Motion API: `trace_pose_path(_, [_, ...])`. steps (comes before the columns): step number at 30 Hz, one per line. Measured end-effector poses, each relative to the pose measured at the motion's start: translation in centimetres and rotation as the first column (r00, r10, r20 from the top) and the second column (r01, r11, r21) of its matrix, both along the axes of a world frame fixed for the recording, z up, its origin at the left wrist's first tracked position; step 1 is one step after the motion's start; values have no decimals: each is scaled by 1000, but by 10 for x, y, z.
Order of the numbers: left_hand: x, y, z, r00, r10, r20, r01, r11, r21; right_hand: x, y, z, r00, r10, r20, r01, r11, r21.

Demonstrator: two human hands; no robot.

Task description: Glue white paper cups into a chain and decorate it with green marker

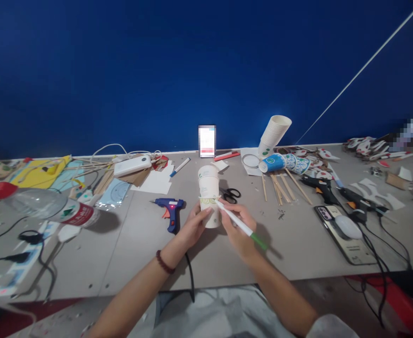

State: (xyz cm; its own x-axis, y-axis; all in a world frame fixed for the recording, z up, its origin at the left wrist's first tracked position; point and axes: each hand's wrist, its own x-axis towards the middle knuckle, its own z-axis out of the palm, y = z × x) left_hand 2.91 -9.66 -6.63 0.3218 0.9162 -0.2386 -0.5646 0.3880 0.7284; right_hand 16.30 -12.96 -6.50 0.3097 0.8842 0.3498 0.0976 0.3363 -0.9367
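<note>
My left hand (195, 224), with a dark bead bracelet on the wrist, is closed around the lower part of a stack of white paper cups (208, 178). A green pattern shows on the lower cup. In my right hand (240, 230) is a white marker with a green end (237, 220), its tip against or very close to the cup's side near the middle joint; actual contact I cannot tell. Right behind the cups lie black scissors (231, 194). A blue glue gun (171, 210) rests left of my left hand.
A propped phone (206, 142) stands by the wall. Leaning cups (274, 134), a blue cup (272, 163) and wooden sticks (280, 190) are at right, with a phone (347, 239) and cables. At left are a bottle (51, 206), a power strip (26, 263) and a blue marker (180, 167).
</note>
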Motion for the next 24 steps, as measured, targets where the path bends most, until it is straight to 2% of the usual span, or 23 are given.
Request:
trace_pose_path(12, [1, 0, 0, 1000, 5, -5, -5, 1000, -1, 0, -1, -2, 999, 33, -29, -32, 999, 10])
trace_pose_path(20, [2, -1, 2, 1000, 10, -8, -10, 1000, -3, 0, 0, -1, 1000, 5, -11, -5, 1000, -3])
trace_pose_path(24, [2, 0, 2, 1000, 5, -9, -5, 1000, 8, 0, 0, 1, 997, 38, -61, -39, 999, -9])
